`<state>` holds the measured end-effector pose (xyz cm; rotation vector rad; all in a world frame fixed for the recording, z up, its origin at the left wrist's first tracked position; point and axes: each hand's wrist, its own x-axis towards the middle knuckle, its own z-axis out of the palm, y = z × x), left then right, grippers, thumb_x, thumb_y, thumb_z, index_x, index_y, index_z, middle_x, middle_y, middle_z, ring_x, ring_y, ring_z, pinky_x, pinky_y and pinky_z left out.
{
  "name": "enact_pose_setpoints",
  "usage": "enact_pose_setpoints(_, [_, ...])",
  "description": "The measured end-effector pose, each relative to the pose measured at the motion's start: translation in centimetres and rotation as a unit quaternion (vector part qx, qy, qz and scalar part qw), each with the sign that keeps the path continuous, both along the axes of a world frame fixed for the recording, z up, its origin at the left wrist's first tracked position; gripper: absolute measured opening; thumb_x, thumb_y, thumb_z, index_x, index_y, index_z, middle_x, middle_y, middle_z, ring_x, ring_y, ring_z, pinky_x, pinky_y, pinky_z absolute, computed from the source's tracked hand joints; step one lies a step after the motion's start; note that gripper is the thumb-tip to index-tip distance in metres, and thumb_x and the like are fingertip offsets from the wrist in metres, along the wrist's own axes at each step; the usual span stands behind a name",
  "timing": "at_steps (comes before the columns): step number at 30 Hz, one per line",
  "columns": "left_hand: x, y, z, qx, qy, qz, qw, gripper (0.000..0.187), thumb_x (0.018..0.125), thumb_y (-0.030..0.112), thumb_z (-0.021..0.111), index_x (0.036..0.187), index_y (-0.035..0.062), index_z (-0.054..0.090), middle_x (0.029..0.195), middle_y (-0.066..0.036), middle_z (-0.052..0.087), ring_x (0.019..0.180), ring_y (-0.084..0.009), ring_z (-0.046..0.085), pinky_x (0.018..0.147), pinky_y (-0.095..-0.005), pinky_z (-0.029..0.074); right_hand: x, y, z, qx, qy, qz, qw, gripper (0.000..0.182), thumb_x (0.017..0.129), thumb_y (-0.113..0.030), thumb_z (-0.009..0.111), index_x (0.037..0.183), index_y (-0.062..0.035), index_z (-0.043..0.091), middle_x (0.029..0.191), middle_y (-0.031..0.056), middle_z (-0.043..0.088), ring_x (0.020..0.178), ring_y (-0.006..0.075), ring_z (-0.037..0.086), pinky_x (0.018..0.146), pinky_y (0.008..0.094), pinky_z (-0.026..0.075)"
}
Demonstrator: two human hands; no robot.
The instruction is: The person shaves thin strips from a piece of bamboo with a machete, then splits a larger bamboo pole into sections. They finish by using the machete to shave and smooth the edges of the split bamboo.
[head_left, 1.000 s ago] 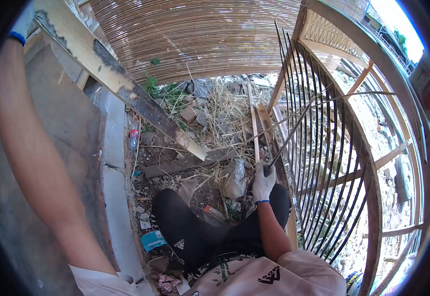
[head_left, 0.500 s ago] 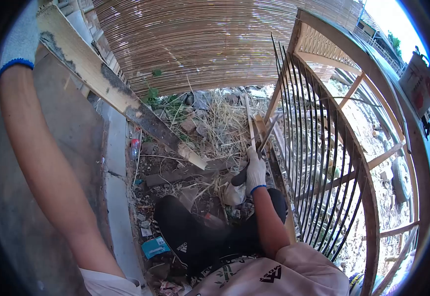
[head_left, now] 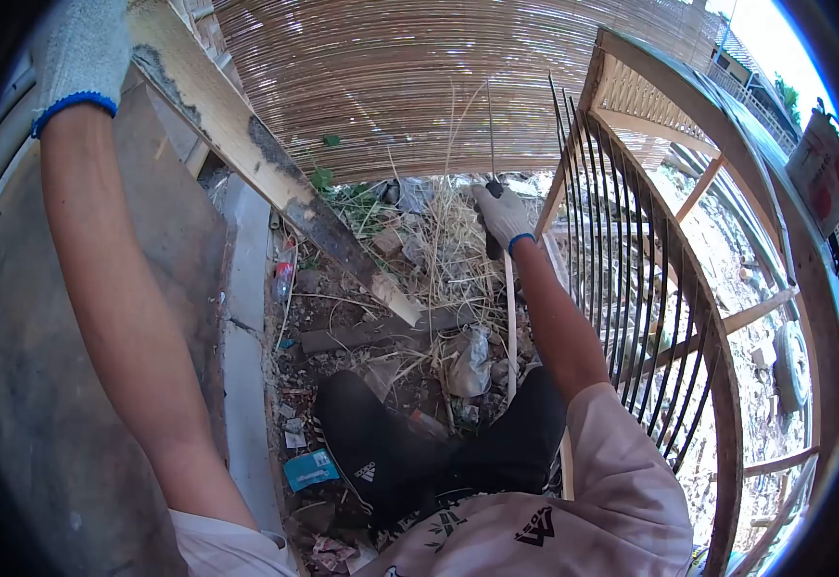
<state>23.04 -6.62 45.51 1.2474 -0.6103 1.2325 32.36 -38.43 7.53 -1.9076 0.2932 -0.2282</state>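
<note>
My right hand point(head_left: 503, 213), in a white knit glove with blue cuff, is closed around the black handle point(head_left: 492, 242) of a long thin-bladed tool that looks like a machete. Its blade point(head_left: 491, 125) points up, seen nearly edge-on. A narrow pale strip point(head_left: 511, 332) stands just below that hand. At the upper left, my gloved left hand point(head_left: 83, 58) is beside the top of a wide split bamboo piece point(head_left: 256, 154); its fingers are cut off by the frame edge. The bamboo slants down to the littered ground, its lower end pale and bare.
A woven bamboo screen point(head_left: 371, 87) closes the back. To the right stands a curved wooden frame point(head_left: 718, 385) with dark upright rods point(head_left: 622, 250). A large flat panel point(head_left: 102, 365) lies left. Dry straw, a plastic bag point(head_left: 470, 365) and a blue packet point(head_left: 311, 469) litter the ground.
My right hand has risen away from beside my knee, and the tool's blade now points straight up. My left hand sits farther right in view; the view itself has shifted slightly.
</note>
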Motion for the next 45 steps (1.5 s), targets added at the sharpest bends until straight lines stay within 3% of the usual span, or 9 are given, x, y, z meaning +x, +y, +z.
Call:
enact_pose_setpoints(6, [1.7,4.3,1.0,0.028,0.049,-0.019,0.998,0.016,0.104,0.026,0.061,0.109,0.0107,0.060,0.077,0.002,0.058,0.057,-0.0090,0.054,0.048,-0.0263,0.044,-14.1,2.8,-12.4,-0.006,0.162,0.118,0.980,0.050,0.099,-0.050,0.064,0.092,-0.0008,0.067,0.073,0.0012,0.061,0.065,0.0116,0.057,0.062,0.0329,0.046])
enact_pose_setpoints(7, [2.1,4.7,1.1,0.015,0.053,-0.037,0.998,0.016,0.104,0.026,0.060,0.108,0.0108,0.060,0.077,0.003,0.058,0.056,-0.0087,0.053,0.047,-0.0262,0.043,-16.2,3.4,-16.2,-0.035,0.161,0.135,0.977,0.061,0.098,-0.056,0.060,0.102,0.0033,0.072,0.086,0.0183,0.073,0.086,0.0291,0.070,0.082,0.0420,0.052])
enact_pose_setpoints(9, [2.2,4.9,1.2,0.002,0.063,-0.055,0.997,0.015,0.105,0.026,0.060,0.108,0.0109,0.059,0.077,0.003,0.058,0.056,-0.0083,0.052,0.046,-0.0261,0.042,-20.8,5.6,-18.8,-0.048,0.203,0.139,0.968,0.063,0.098,-0.058,0.059,0.103,0.0039,0.072,0.090,0.0227,0.073,0.093,0.0340,0.071,0.087,0.0447,0.052])
enact_pose_setpoints(11, [1.7,4.7,1.0,0.059,0.077,0.073,0.993,0.032,0.104,0.023,0.046,0.113,-0.0069,0.054,0.103,-0.015,0.059,0.085,-0.0249,0.055,0.083,-0.0424,0.045,-24.2,7.6,-23.2,-0.008,0.206,0.124,0.971,0.066,0.098,-0.059,0.059,0.101,0.0054,0.073,0.094,0.0250,0.073,0.095,0.0342,0.072,0.088,0.0440,0.052])
enact_pose_setpoints(16, [2.1,5.8,0.9,0.097,0.082,0.040,0.991,0.046,0.102,0.025,0.048,0.136,-0.0062,0.047,0.121,-0.018,0.059,0.106,-0.0262,0.057,0.097,-0.0386,0.043,-27.4,7.7,-25.0,0.019,0.306,0.122,0.944,0.068,0.098,-0.061,0.056,0.100,0.0042,0.074,0.097,0.0257,0.074,0.098,0.0364,0.072,0.089,0.0454,0.052])
enact_pose_setpoints(28, [2.3,5.5,0.0,0.093,0.001,-0.052,0.994,0.021,0.106,0.027,0.056,0.110,0.0073,0.061,0.085,0.000,0.060,0.065,-0.0093,0.057,0.056,-0.0261,0.047,-26.4,3.9,-21.5,-0.036,0.319,0.183,0.929,0.069,0.100,-0.061,0.053,0.122,0.0011,0.071,0.106,0.0258,0.074,0.103,0.0373,0.071,0.095,0.0431,0.051])
enact_pose_setpoints(30, [2.0,6.4,2.2,0.088,0.098,0.090,0.987,0.040,0.099,0.024,0.050,0.128,-0.0031,0.045,0.101,-0.018,0.055,0.086,-0.0255,0.058,0.082,-0.0451,0.049,-26.1,3.4,-21.6,-0.045,0.313,0.182,0.931,0.069,0.099,-0.062,0.053,0.121,0.0010,0.071,0.106,0.0271,0.074,0.104,0.0389,0.071,0.095,0.0439,0.052])
enact_pose_setpoints(33, [0.3,8.2,5.4,0.099,0.132,0.058,0.985,0.044,0.100,0.026,0.049,0.132,-0.0037,0.043,0.103,-0.019,0.055,0.086,-0.0286,0.060,0.078,-0.0500,0.050,-25.6,3.1,-20.2,-0.162,0.315,0.178,0.918,0.066,0.097,-0.060,0.056,0.113,0.0004,0.075,0.103,0.0289,0.074,0.102,0.0441,0.072,0.093,0.0479,0.054])
enact_pose_setpoints(45, [-6.4,11.0,7.2,0.192,0.057,0.044,0.979,0.023,0.099,0.022,0.050,0.105,0.0011,0.058,0.078,-0.012,0.057,0.063,-0.0252,0.055,0.063,-0.0406,0.049,-12.7,-0.9,-10.2,-0.566,0.210,0.311,0.734,0.041,0.086,-0.043,0.066,0.099,-0.0071,0.081,0.102,0.0201,0.077,0.098,0.0363,0.076,0.086,0.0462,0.061])
